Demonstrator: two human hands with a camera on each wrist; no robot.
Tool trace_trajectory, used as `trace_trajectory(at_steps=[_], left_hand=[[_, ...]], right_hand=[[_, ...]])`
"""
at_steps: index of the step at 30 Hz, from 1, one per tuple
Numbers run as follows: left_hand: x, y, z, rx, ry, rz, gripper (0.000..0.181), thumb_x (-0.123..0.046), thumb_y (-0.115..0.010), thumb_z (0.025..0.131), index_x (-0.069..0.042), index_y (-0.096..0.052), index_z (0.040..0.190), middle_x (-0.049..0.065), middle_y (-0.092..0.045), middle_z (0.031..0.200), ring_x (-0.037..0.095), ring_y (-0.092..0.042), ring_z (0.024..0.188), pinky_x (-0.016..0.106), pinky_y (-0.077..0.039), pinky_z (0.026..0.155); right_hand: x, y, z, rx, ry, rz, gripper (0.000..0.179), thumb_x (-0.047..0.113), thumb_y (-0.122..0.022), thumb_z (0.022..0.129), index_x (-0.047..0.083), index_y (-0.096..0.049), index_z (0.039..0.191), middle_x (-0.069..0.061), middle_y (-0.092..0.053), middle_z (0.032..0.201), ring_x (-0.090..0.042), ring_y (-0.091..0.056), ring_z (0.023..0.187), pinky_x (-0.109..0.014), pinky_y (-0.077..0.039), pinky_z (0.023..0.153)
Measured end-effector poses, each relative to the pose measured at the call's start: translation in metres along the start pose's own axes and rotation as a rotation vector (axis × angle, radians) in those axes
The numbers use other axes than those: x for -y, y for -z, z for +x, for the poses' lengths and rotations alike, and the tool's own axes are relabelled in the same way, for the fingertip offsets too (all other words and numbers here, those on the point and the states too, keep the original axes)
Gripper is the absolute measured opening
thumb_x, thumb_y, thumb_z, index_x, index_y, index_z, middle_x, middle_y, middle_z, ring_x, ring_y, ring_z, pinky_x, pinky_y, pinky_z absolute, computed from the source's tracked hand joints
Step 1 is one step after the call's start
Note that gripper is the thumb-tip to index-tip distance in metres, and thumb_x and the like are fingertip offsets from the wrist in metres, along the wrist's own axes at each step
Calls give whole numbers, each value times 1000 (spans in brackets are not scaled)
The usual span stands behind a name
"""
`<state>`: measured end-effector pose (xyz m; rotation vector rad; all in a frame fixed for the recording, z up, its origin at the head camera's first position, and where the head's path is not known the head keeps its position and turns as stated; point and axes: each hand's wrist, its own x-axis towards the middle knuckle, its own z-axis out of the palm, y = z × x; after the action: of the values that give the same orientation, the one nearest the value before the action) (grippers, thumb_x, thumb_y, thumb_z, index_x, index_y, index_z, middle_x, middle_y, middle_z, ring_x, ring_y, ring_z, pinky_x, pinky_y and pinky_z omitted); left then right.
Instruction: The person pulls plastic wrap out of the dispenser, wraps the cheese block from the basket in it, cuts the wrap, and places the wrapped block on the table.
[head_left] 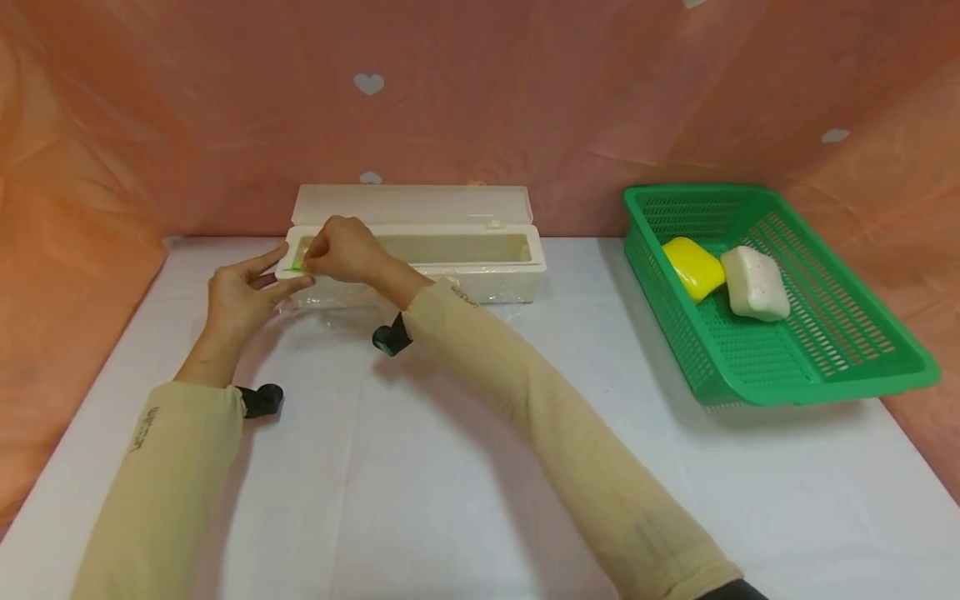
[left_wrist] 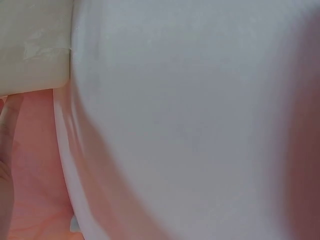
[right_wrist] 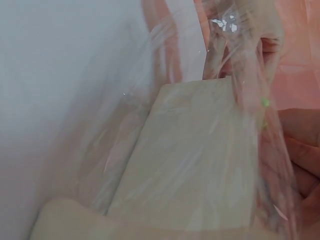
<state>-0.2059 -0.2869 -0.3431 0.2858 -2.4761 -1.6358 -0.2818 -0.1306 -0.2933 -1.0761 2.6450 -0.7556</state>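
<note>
A long white cling film dispenser (head_left: 498, 286) stands at the back of the table, its translucent lid (head_left: 412, 203) raised. My left hand (head_left: 238, 298) grips the dispenser's left end, thumb towards the front and fingers behind. Over that same end, my right hand (head_left: 347, 250) pinches a small bright green slider (head_left: 297, 265), mostly hidden by the fingers. Clear film (right_wrist: 135, 130) hangs loosely down the dispenser's front in the right wrist view. Only the dispenser's corner (left_wrist: 35, 65) and one finger (left_wrist: 6, 135) against it appear in the left wrist view.
To the right stands a green plastic basket (head_left: 832, 392) with a yellow block (head_left: 693, 268) and a white block (head_left: 756, 283) inside. A white cloth (head_left: 420, 467) covers the table. Behind it hangs an orange-pink curtain (head_left: 525, 100) with white hearts.
</note>
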Motion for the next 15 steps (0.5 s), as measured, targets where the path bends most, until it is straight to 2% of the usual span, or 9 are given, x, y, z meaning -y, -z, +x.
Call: trace_trajectory(at_steps=[8,15], left_hand=[[1,1,2,-2,-3,56,67,-27,-77,80,-17,-48,139,18,-41,146,-22,-54,76,9,-49,58],[-1,1,0,2,-1,65,67,-28,-77,80,-17,-48,139,17,-41,147,-22,-54,75,10,-50,57]], right_hand=[[-1,2,0,0,43,-32,20,21,-64,91,11,-76,103,0,-74,102,-9,-67,90,-12,-47,72],[-4,3,-2,9,83,-54,19,21,-64,91,11,-76,102,0,-74,99,-9,-67,88,-13,-46,73]])
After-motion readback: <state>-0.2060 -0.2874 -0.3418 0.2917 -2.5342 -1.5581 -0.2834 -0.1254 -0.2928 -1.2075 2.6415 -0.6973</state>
